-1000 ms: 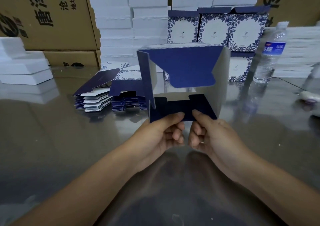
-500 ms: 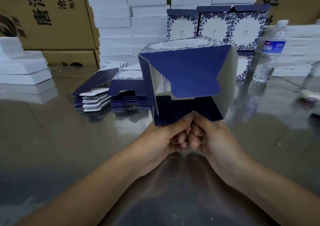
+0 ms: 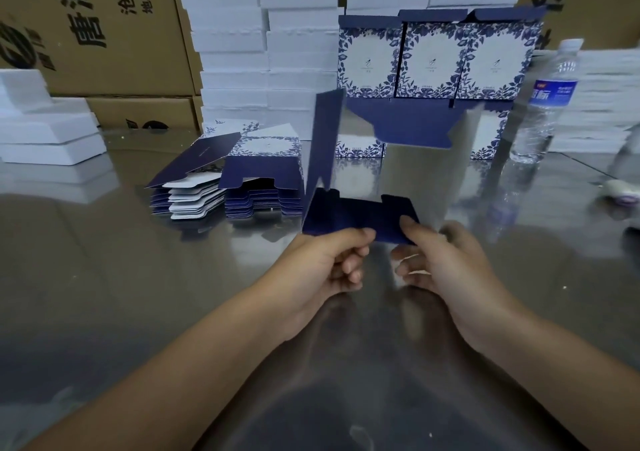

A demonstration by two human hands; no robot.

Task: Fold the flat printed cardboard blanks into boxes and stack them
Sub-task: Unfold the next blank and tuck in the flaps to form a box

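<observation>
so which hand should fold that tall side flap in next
Left, probably. The tall side flap stands just above the left hand, which pinches the bottom flap beside it. The right hand pinches that flap's other end and could hold things steady.

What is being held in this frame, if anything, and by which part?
The half-folded box, open end toward the camera. Both hands pinch its dark blue near bottom flap: left hand at the left, right hand at the right.

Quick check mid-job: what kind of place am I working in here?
Likely a packing workshop or warehouse: brown shipping cartons stacked behind, a pile of flat blanks on the table, and finished printed boxes lined up at the back.
</observation>
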